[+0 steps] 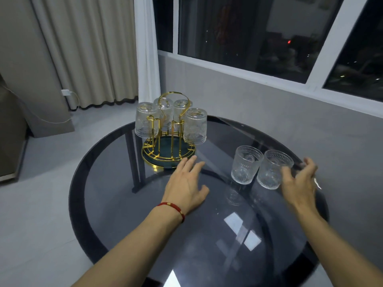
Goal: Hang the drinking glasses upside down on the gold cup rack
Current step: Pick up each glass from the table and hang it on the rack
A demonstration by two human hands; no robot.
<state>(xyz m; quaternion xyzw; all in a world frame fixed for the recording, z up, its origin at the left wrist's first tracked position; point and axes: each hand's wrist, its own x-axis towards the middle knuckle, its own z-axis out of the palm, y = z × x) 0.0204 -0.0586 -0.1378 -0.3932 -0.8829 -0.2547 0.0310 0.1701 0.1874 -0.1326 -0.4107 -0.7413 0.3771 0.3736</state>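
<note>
From the head view, the gold cup rack [169, 141] stood near the far left edge of the round dark glass desk [128, 230], with four drinking glasses already hung upside down on its prongs: one on the left [146, 120], two at the back, and one on the right [195, 126]. Two upright glasses remained near the right edge of the desk, touching each other: the inner glass [246, 164] and the outer glass [273, 169].

The right hand [300, 179] was open, fingers curved around the outer glass's far side, seemingly just touching or about to touch it; whether it had closed on the glass could not be told. The left hand [186, 183] was spread flat and empty, fingertips just beside the rack's base.

The step in hand looked like picking up the outer glass. Doing it well would call for wrapping the fingers around the ribbed wall low enough for a firm hold, lifting it straight away from its neighbour so the two did not knock, then turning it mouth-down before lowering it over a free prong at the front of the rack. The left hand seemed well placed to steady the base, since a light wire rack could tip or slide on smooth glass.
</note>
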